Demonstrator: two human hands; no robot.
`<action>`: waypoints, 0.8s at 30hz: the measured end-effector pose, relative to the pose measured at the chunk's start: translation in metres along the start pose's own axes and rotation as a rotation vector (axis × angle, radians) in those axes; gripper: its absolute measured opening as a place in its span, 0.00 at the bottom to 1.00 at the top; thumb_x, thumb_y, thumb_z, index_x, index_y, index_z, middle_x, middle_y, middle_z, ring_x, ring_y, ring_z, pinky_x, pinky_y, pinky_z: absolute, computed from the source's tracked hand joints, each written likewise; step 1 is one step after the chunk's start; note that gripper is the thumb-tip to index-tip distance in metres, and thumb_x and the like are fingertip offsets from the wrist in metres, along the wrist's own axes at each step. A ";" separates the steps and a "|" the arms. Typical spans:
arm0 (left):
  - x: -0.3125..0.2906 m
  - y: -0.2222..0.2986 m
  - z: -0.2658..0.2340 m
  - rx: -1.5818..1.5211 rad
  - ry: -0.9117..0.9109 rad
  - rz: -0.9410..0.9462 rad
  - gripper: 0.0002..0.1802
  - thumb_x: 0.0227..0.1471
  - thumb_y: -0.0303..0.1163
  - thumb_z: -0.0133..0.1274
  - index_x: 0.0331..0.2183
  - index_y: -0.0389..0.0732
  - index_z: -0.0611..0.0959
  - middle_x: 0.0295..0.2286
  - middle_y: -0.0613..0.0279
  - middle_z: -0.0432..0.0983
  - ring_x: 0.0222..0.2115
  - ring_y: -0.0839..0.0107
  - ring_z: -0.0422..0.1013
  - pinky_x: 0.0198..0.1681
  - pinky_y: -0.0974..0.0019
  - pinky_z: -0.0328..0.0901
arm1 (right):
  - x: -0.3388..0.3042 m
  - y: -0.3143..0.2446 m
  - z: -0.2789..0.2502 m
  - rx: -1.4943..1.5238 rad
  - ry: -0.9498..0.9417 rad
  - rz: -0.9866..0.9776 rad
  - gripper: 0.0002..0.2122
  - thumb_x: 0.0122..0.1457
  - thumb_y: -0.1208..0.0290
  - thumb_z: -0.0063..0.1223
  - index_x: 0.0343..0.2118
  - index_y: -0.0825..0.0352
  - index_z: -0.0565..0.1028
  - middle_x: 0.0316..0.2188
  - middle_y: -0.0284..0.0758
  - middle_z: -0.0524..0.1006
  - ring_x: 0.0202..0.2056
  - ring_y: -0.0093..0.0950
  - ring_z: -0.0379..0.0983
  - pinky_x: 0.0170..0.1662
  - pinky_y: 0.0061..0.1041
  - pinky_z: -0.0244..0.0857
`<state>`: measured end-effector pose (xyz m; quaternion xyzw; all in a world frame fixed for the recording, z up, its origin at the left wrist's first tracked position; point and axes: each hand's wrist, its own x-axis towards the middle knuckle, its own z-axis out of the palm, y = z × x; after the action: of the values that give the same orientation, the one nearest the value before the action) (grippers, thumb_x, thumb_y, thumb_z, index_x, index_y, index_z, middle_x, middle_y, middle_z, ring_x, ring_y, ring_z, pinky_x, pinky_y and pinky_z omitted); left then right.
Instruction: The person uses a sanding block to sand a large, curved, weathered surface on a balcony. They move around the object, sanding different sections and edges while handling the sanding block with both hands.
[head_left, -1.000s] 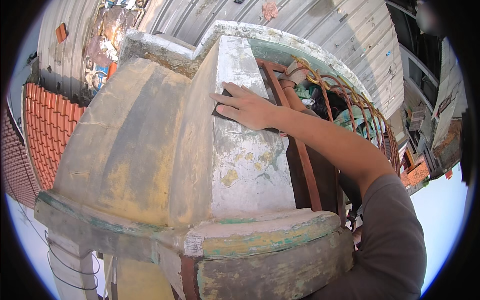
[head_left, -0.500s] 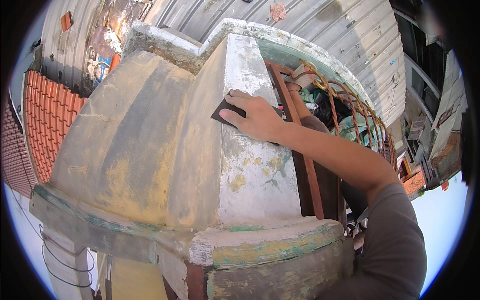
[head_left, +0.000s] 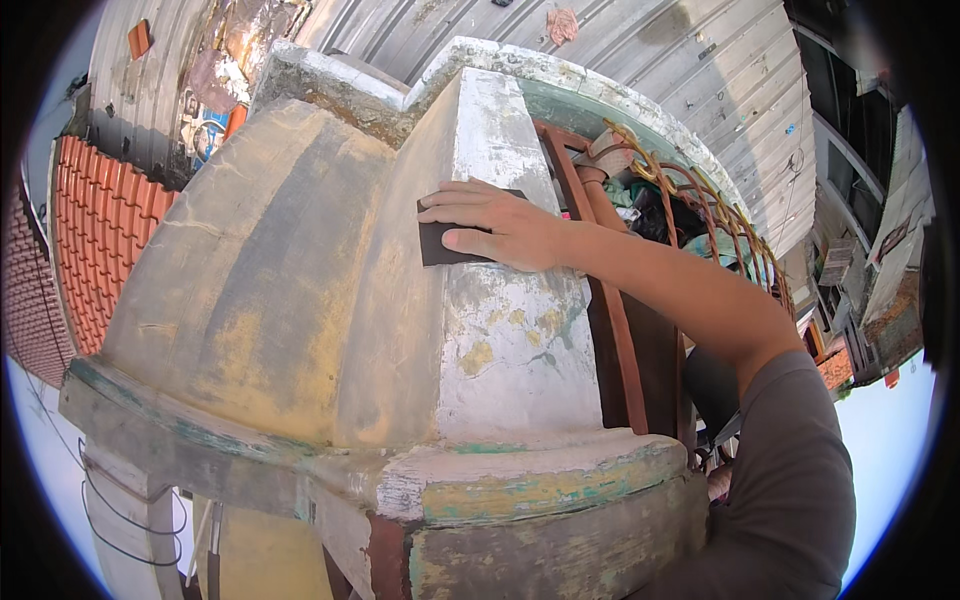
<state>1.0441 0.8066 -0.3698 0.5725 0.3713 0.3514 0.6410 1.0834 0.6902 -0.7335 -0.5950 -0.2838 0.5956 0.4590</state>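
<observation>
My right hand (head_left: 500, 225) lies palm down on a dark sheet of sandpaper (head_left: 437, 245), pressing it against the white face of a masonry post (head_left: 510, 370). Its fingers point left and lie close together, with the thumb lower and apart. The sheet's left part sticks out past the post's edge over the tan, weathered side (head_left: 385, 330). Patches of yellow and green show through the white paint. My left hand cannot be made out. Behind a reddish-brown frame (head_left: 622, 360) shows part of a bare limb (head_left: 597, 198), mostly hidden.
Right of the post runs a curved metal railing (head_left: 712, 215) with cloth and bags behind it. A moulded ledge (head_left: 540, 490) crosses below. Corrugated roofing sheets (head_left: 640, 60) spread beyond the parapet, and orange roof tiles (head_left: 105, 220) lie to the left.
My right hand and the sandpaper have turned: the fingers now point straighter left, and the sheet sits squarer across the post's edge. More of its dark surface shows left of the edge.
</observation>
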 end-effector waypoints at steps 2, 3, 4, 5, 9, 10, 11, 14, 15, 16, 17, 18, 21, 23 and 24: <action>0.007 -0.001 -0.005 -0.010 -0.042 -0.026 0.20 0.62 0.33 0.42 0.53 0.36 0.65 0.42 0.48 0.72 0.40 0.57 0.72 0.34 0.58 0.75 | 0.014 0.061 -0.004 0.019 0.119 0.260 0.26 0.68 0.52 0.30 0.63 0.63 0.58 0.64 0.42 0.55 0.67 0.39 0.44 0.68 0.41 0.36; 0.007 0.000 -0.005 -0.007 -0.061 -0.054 0.20 0.62 0.33 0.42 0.53 0.36 0.65 0.42 0.48 0.72 0.41 0.57 0.72 0.34 0.58 0.75 | 0.026 0.066 -0.015 -0.065 0.079 0.379 0.27 0.67 0.51 0.25 0.64 0.63 0.56 0.65 0.38 0.55 0.67 0.37 0.43 0.68 0.42 0.34; 0.007 0.000 -0.006 -0.016 -0.063 -0.051 0.20 0.62 0.33 0.42 0.53 0.36 0.65 0.42 0.48 0.72 0.41 0.57 0.72 0.35 0.58 0.75 | 0.026 0.063 -0.006 -0.068 0.129 0.372 0.27 0.67 0.51 0.27 0.63 0.63 0.57 0.65 0.38 0.55 0.67 0.38 0.43 0.68 0.43 0.34; 0.007 -0.002 -0.007 -0.030 -0.070 -0.045 0.20 0.62 0.33 0.42 0.54 0.36 0.65 0.43 0.48 0.72 0.41 0.57 0.72 0.35 0.58 0.75 | 0.024 0.056 0.009 -0.070 0.181 0.366 0.27 0.67 0.51 0.28 0.62 0.64 0.58 0.65 0.38 0.55 0.67 0.38 0.43 0.68 0.43 0.35; -0.002 0.003 -0.001 -0.008 -0.043 -0.068 0.21 0.63 0.35 0.41 0.54 0.37 0.64 0.44 0.49 0.71 0.43 0.57 0.71 0.35 0.58 0.75 | 0.002 -0.010 0.015 0.032 0.034 -0.070 0.26 0.67 0.50 0.32 0.61 0.63 0.62 0.64 0.40 0.57 0.67 0.39 0.44 0.68 0.43 0.34; 0.000 0.003 -0.002 -0.019 -0.054 -0.077 0.20 0.63 0.35 0.41 0.54 0.37 0.64 0.44 0.49 0.71 0.43 0.57 0.71 0.36 0.58 0.75 | 0.005 0.009 0.009 0.038 0.062 -0.032 0.27 0.67 0.50 0.31 0.61 0.63 0.62 0.64 0.40 0.57 0.67 0.39 0.44 0.68 0.43 0.34; 0.002 0.002 -0.004 -0.028 -0.063 -0.085 0.20 0.63 0.35 0.41 0.54 0.38 0.64 0.44 0.49 0.71 0.44 0.57 0.71 0.36 0.58 0.75 | 0.011 0.034 0.005 0.045 0.087 0.005 0.27 0.67 0.50 0.30 0.61 0.63 0.61 0.64 0.40 0.57 0.67 0.39 0.44 0.68 0.43 0.35; 0.005 0.000 -0.008 -0.077 -0.042 -0.040 0.20 0.63 0.35 0.41 0.54 0.38 0.64 0.44 0.49 0.70 0.44 0.57 0.71 0.37 0.58 0.75 | 0.018 0.069 -0.002 -0.101 0.141 0.416 0.27 0.67 0.50 0.28 0.63 0.63 0.57 0.65 0.40 0.53 0.67 0.41 0.42 0.68 0.43 0.36; 0.005 -0.004 -0.009 -0.093 -0.055 -0.033 0.20 0.63 0.35 0.41 0.53 0.38 0.64 0.44 0.49 0.70 0.44 0.57 0.71 0.37 0.58 0.75 | 0.020 0.060 0.009 -0.122 0.170 0.472 0.27 0.67 0.51 0.28 0.63 0.63 0.57 0.66 0.40 0.53 0.67 0.41 0.42 0.68 0.43 0.36; 0.003 -0.006 -0.009 -0.086 -0.044 -0.018 0.20 0.63 0.34 0.41 0.53 0.38 0.64 0.44 0.49 0.70 0.44 0.57 0.71 0.36 0.58 0.76 | 0.012 0.024 0.017 -0.072 0.131 0.250 0.27 0.67 0.51 0.30 0.63 0.62 0.58 0.66 0.40 0.53 0.67 0.42 0.43 0.68 0.44 0.36; 0.000 -0.007 -0.007 -0.074 -0.028 -0.001 0.19 0.63 0.34 0.42 0.53 0.38 0.64 0.45 0.49 0.70 0.44 0.57 0.71 0.36 0.58 0.76 | -0.004 -0.023 0.018 -0.012 0.080 0.033 0.26 0.67 0.51 0.31 0.63 0.62 0.59 0.66 0.40 0.53 0.67 0.43 0.43 0.68 0.44 0.36; -0.001 -0.005 -0.004 -0.048 -0.009 0.008 0.19 0.62 0.33 0.42 0.53 0.37 0.64 0.45 0.48 0.70 0.44 0.56 0.72 0.36 0.59 0.76 | -0.022 -0.058 0.018 0.018 -0.010 -0.156 0.26 0.67 0.51 0.32 0.62 0.61 0.60 0.66 0.39 0.53 0.67 0.43 0.43 0.68 0.43 0.36; 0.000 0.004 0.006 -0.009 0.030 -0.048 0.19 0.62 0.33 0.42 0.52 0.36 0.64 0.44 0.49 0.71 0.42 0.56 0.72 0.34 0.60 0.76 | -0.029 -0.042 0.004 0.076 -0.065 -0.209 0.25 0.67 0.51 0.30 0.62 0.60 0.62 0.66 0.40 0.52 0.67 0.44 0.42 0.68 0.42 0.35; 0.005 0.002 0.006 -0.017 0.004 -0.077 0.19 0.62 0.32 0.42 0.52 0.36 0.64 0.43 0.49 0.71 0.41 0.57 0.73 0.33 0.60 0.77 | -0.017 0.024 0.003 0.009 0.097 0.099 0.25 0.68 0.52 0.29 0.63 0.60 0.60 0.66 0.42 0.52 0.67 0.44 0.41 0.68 0.42 0.34; 0.008 -0.002 -0.003 -0.039 -0.030 -0.075 0.19 0.62 0.33 0.42 0.52 0.36 0.64 0.42 0.50 0.71 0.41 0.57 0.73 0.33 0.59 0.77 | -0.020 0.023 0.004 -0.038 0.137 0.173 0.25 0.68 0.52 0.29 0.63 0.60 0.59 0.66 0.42 0.52 0.67 0.44 0.41 0.68 0.42 0.34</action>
<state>1.0448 0.8147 -0.3723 0.5507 0.3757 0.3258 0.6704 1.0719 0.6633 -0.7440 -0.6652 -0.2104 0.5853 0.4130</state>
